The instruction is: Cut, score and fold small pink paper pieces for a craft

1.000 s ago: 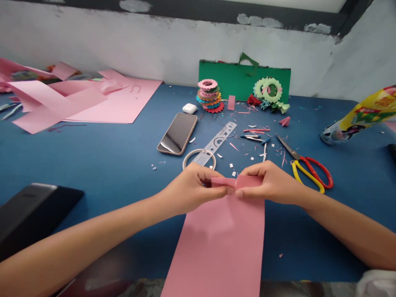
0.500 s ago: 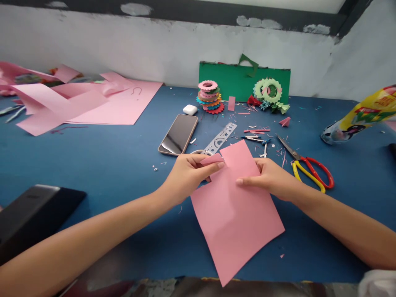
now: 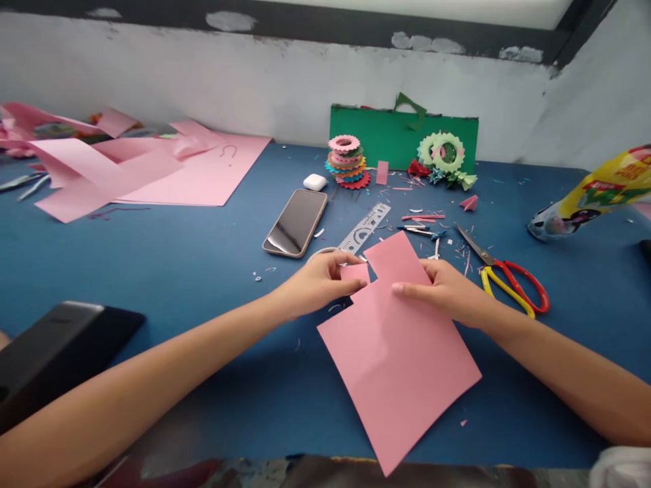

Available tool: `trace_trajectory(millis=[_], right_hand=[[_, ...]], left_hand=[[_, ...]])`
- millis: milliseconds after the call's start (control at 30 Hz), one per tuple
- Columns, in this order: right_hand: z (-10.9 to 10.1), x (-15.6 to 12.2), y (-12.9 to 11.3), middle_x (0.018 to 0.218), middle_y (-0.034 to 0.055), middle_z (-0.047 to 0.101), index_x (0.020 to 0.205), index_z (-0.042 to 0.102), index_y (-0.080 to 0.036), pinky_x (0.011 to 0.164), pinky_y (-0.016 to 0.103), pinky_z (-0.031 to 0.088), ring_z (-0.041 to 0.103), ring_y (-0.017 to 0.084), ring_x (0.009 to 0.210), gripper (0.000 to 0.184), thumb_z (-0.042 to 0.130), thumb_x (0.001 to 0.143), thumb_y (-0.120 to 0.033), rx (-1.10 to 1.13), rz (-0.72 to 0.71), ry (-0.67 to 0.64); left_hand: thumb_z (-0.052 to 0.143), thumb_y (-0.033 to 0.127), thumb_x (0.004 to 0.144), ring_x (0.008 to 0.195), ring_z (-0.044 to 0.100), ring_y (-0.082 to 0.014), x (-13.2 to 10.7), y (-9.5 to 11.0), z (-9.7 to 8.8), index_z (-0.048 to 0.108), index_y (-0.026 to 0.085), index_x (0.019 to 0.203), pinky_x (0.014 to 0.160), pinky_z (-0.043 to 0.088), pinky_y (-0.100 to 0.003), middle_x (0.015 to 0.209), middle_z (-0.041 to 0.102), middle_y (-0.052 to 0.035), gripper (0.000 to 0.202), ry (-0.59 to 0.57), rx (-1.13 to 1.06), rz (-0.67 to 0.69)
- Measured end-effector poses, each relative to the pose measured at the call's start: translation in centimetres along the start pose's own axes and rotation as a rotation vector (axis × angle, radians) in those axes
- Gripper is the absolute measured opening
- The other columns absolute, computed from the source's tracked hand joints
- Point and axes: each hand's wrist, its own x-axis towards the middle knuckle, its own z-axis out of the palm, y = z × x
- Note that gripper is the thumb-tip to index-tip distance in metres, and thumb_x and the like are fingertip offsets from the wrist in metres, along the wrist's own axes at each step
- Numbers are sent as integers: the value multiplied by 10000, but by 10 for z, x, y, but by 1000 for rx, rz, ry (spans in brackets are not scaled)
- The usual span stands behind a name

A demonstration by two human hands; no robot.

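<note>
A pink paper sheet lies tilted on the blue table in front of me. My right hand rests on its upper part, fingers pressing it flat against the table. My left hand pinches a small pink square piece at the sheet's notched upper left corner. Whether the piece is still joined to the sheet I cannot make out.
A phone, a white earbud case, a stencil ruler and a tape ring lie beyond my hands. Red and yellow scissors sit to the right. Paper rosettes, green card, pink sheets, a dark case, a yellow bag.
The long pink strip held at its top edge by both hands has turned and now lies tilted on the table. A small square has come up at its corner in my left hand.
</note>
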Motion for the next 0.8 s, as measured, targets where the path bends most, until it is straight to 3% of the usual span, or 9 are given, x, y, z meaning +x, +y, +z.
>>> trace_trajectory(millis=[133,200,333,433,567,800], right_hand=[[3,1,3,843,60,665,931,640,-145,520,214,492,636,148,669,358,664,747,-451,-13,-26,-11],[7,0,4,864,60,667,939,634,-149,547,227,496,636,152,687,343,656,759,-440,-13,-14,-50],[15,-4,4,803,30,630,928,627,-149,530,203,438,586,124,652,305,642,777,-414,-93,-33,-116],[17,-6,2,759,2,573,911,592,-157,533,195,393,523,103,637,287,593,816,-428,-107,-151,-91],[16,-8,-1,744,-1,541,855,576,-159,584,202,385,481,100,664,233,485,894,-370,-173,-317,-28],[18,-11,-4,650,-20,525,814,594,-158,507,186,338,428,76,559,239,475,900,-346,-415,-411,29]], left_hand=[[484,319,811,852,595,-166,-3,4,-2,641,150,965,658,465,-242,968,657,-57,277,89,62,116],[499,354,827,910,584,-172,-7,7,-1,645,160,964,737,466,-251,973,656,-51,280,118,40,178],[606,370,792,688,597,-137,-16,9,7,649,138,876,636,481,-238,777,649,-33,251,53,-49,221],[591,321,807,579,552,-107,-24,10,14,666,132,789,543,450,-208,649,608,-8,205,23,42,237],[578,240,799,537,499,-83,-30,12,18,657,135,752,510,404,-187,585,576,15,140,-27,195,302],[570,270,819,541,493,-83,-33,12,23,650,146,754,514,403,-189,604,593,10,161,-29,235,333]])
